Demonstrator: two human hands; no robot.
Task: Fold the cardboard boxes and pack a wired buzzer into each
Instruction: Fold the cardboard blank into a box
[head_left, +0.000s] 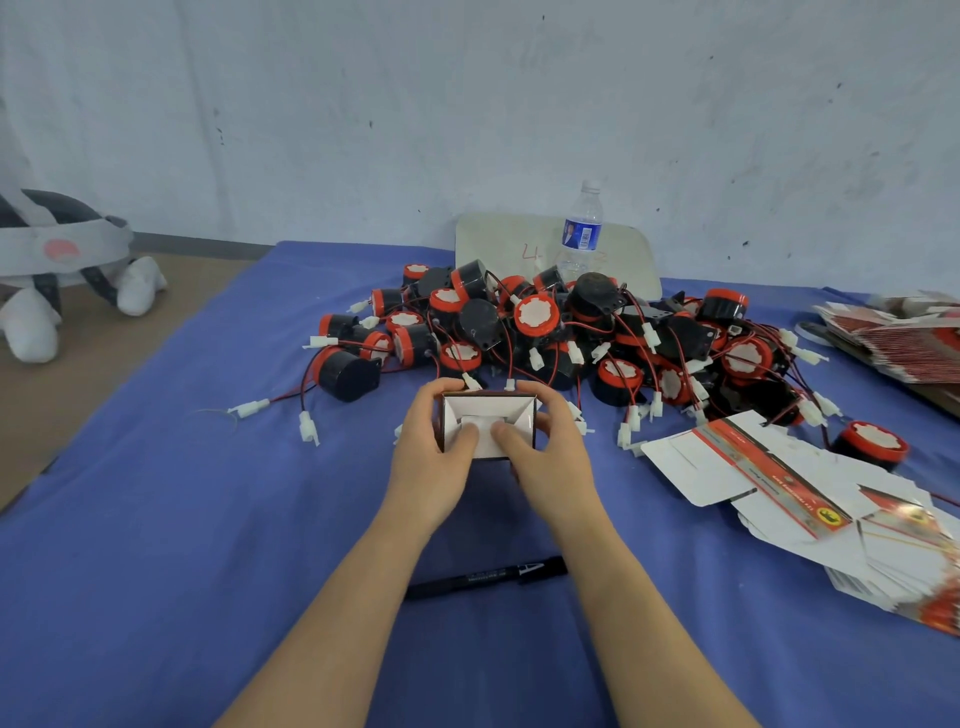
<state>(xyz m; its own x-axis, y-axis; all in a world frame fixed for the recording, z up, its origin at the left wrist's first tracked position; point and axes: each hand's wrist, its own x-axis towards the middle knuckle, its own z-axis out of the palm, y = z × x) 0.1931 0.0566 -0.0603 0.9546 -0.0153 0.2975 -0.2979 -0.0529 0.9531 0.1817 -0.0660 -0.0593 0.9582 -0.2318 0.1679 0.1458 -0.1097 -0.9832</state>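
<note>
Head view: a small white-lined cardboard box (488, 423) sits low over the blue-cloth-covered bench (156, 519), just in front of a heap of round black-and-red wired buzzers (571, 332). Whether it rests on the cloth I cannot tell. The left hand (428, 460) and right hand (553, 462) each wrap a side of the box with curled fingers, and both thumbs press on the white flaps inside its open end.

The likeliest trouble is the flaps springing up if the thumbs lift before the fold locks. Uneven thumb pressure could also skew or crease the thin walls. White plugs on the buzzers' wires lie just beside the box's far edge and could snag under it. A black marker pen (488, 574) lies under the forearms and may roll if a wrist drops. The flat red-and-white printed cardboard blanks (779, 483) to the right are loosely fanned and could slide.
</note>
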